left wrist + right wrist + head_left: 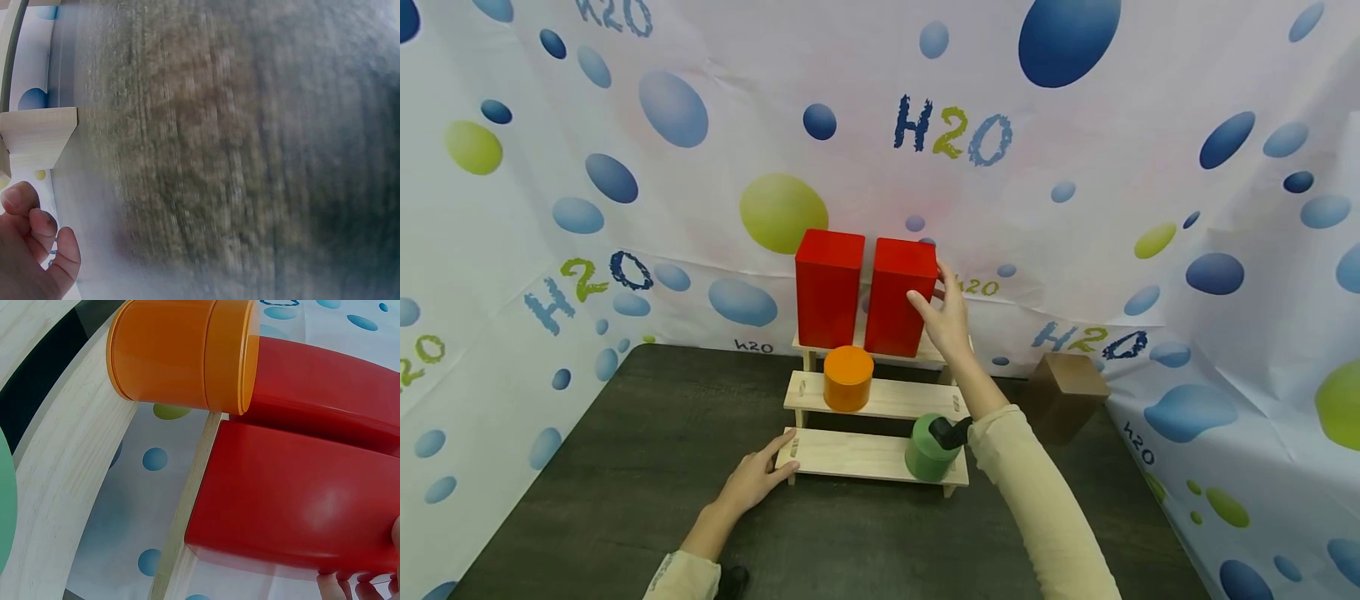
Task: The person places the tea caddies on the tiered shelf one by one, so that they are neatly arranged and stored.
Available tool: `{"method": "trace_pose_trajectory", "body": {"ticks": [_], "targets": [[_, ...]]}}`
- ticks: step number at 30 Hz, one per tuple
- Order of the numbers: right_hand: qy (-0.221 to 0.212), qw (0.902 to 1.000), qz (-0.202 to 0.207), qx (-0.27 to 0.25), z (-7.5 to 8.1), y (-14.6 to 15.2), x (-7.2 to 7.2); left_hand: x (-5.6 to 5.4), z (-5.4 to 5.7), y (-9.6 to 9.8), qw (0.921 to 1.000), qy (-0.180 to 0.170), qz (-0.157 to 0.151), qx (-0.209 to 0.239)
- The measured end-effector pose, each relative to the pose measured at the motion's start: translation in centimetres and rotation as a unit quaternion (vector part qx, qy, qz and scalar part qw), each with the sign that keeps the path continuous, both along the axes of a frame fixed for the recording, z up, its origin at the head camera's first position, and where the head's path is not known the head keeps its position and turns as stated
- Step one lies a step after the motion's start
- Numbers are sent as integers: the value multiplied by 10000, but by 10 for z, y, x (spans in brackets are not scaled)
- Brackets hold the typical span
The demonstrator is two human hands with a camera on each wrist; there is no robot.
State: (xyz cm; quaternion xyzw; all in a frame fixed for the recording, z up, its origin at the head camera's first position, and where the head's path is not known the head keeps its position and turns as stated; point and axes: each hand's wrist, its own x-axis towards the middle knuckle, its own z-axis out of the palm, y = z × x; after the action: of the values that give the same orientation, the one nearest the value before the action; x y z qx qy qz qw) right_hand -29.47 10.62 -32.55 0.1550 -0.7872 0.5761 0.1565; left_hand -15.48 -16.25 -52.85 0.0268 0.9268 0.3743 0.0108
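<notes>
Right red box — on the top step of a wooden stand, gripped at its right side between thumb and fingers of the right hand. Left red box: just beside it, same step. Left hand: thumb and forefinger wide apart at the bottom step's left end. Orange canister: middle step. Green canister: bottom step, right end.

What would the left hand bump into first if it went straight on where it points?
The bottom wooden shelf: the left hand's fingertips touch its left end. Past that, the orange tub looks roughly in line, though depth is hard to judge.
</notes>
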Motion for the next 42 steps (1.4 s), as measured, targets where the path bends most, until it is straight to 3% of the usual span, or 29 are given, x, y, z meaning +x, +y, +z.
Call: {"method": "trace_pose_trajectory", "body": {"ticks": [15,24,31,42], "targets": [[56,9999,143,9,1,2,-2,-1,1,2,10000,-1,-16,49],[-452,9988,60,179,0,14,1,1,3,3,10000,-5,38,-17],[-396,9987,244,226,-2,33,6,0,5,3,10000,-33,33,53],[-490,9986,164,97,-12,68,15,-1,3,1,9999,-110,60,7]]}}
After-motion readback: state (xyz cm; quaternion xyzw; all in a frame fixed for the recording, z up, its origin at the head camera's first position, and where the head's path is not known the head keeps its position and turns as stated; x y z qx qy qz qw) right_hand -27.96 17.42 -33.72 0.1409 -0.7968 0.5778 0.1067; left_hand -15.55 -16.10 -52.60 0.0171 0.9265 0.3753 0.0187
